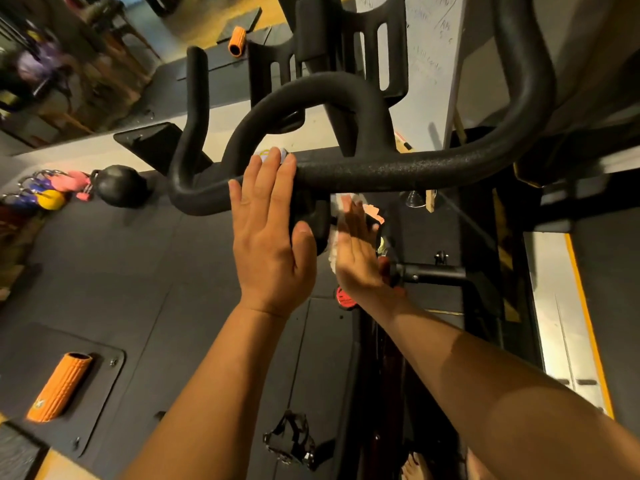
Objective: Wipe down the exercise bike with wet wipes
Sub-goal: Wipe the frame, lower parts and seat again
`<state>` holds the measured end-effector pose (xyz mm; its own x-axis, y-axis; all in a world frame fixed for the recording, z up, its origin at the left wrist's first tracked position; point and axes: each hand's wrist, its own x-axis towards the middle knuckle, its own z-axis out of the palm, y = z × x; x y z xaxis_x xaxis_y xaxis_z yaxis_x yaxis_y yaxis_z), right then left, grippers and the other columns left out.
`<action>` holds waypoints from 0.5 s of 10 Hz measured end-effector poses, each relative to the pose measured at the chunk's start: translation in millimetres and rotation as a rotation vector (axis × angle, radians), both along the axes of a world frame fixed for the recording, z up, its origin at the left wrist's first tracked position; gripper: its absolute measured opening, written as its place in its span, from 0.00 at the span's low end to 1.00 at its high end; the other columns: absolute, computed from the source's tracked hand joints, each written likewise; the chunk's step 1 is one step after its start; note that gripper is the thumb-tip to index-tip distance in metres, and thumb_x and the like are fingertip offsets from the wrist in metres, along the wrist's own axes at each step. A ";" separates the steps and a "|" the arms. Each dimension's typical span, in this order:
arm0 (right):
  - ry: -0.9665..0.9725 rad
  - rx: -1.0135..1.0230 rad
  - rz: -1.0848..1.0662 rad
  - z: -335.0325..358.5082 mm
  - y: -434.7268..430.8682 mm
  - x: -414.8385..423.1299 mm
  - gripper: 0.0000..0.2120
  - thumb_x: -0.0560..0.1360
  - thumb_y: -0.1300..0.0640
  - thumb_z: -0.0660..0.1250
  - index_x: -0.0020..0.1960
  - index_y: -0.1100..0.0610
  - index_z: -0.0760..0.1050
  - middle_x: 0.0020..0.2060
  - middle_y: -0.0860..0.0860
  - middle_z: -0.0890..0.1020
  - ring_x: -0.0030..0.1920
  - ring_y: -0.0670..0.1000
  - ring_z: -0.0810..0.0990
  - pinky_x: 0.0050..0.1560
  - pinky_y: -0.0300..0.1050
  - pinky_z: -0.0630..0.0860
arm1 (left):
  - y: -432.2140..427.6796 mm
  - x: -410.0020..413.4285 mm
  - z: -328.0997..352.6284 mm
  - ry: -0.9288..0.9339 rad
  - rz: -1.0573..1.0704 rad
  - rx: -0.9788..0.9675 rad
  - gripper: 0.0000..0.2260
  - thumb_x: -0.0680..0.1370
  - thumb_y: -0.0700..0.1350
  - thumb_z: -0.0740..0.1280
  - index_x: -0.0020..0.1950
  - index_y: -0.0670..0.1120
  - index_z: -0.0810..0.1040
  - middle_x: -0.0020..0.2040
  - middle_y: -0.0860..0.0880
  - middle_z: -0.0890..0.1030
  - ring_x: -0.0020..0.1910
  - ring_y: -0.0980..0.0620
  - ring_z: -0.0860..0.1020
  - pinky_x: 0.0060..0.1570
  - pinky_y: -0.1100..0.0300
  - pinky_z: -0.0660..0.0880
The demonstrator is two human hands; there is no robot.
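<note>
The exercise bike's black handlebar [398,169] runs across the middle of the view, with its looped centre grip above. My left hand [270,237] lies flat over the bar with straight fingers, its thumb against the black stem below. A small white and purple thing [273,153] shows at its fingertips; I cannot tell what it is. My right hand [360,251], blurred, presses a white wet wipe [333,249] against the right side of the stem with straight fingers. Only the wipe's edges show around that hand.
A black kettlebell [117,185] and several coloured ones [48,197] sit on the dark floor mat at left. An orange foam roller [59,389] lies at lower left. Below my arms are a red knob [343,299] and a pedal [291,441]. A mirror fills the top.
</note>
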<state>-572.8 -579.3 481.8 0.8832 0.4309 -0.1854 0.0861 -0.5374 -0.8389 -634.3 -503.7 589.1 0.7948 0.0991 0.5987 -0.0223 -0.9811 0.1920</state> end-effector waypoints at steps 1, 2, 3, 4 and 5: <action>-0.008 0.194 0.039 34.2 1.0 -5.2 0.21 0.82 0.55 0.50 0.65 0.67 0.72 0.60 0.63 0.78 0.62 0.62 0.75 0.66 0.57 0.67 | 2.6 0.1 0.5 -0.003 -0.004 0.004 0.27 0.79 0.48 0.51 0.75 0.38 0.65 0.76 0.41 0.65 0.78 0.44 0.57 0.75 0.37 0.50; -0.100 0.191 0.069 48.8 -2.3 -20.0 0.23 0.83 0.56 0.51 0.74 0.68 0.61 0.72 0.62 0.67 0.72 0.59 0.64 0.72 0.50 0.53 | 0.4 -1.1 1.5 0.011 0.017 -0.013 0.27 0.78 0.48 0.51 0.75 0.39 0.64 0.77 0.41 0.64 0.78 0.45 0.56 0.75 0.37 0.49; -0.073 -0.054 0.082 14.9 -4.5 -13.9 0.22 0.84 0.58 0.46 0.77 0.63 0.56 0.75 0.61 0.61 0.75 0.59 0.59 0.74 0.51 0.51 | -1.9 -0.3 4.7 0.023 0.029 -0.029 0.29 0.75 0.47 0.53 0.75 0.39 0.64 0.77 0.41 0.64 0.79 0.45 0.56 0.75 0.37 0.49; -0.003 0.029 0.042 21.7 -2.5 -4.1 0.21 0.84 0.59 0.47 0.71 0.68 0.64 0.70 0.65 0.68 0.72 0.63 0.64 0.73 0.56 0.53 | 0.3 0.3 3.3 0.016 0.027 -0.024 0.30 0.74 0.46 0.54 0.75 0.40 0.65 0.77 0.42 0.64 0.78 0.44 0.57 0.76 0.37 0.48; -0.092 0.098 -0.086 41.0 7.6 -8.9 0.18 0.76 0.55 0.63 0.60 0.67 0.75 0.53 0.62 0.83 0.57 0.59 0.81 0.61 0.53 0.75 | -1.9 -0.1 5.8 0.041 0.029 -0.045 0.30 0.73 0.47 0.54 0.75 0.40 0.65 0.77 0.42 0.64 0.79 0.45 0.56 0.76 0.38 0.48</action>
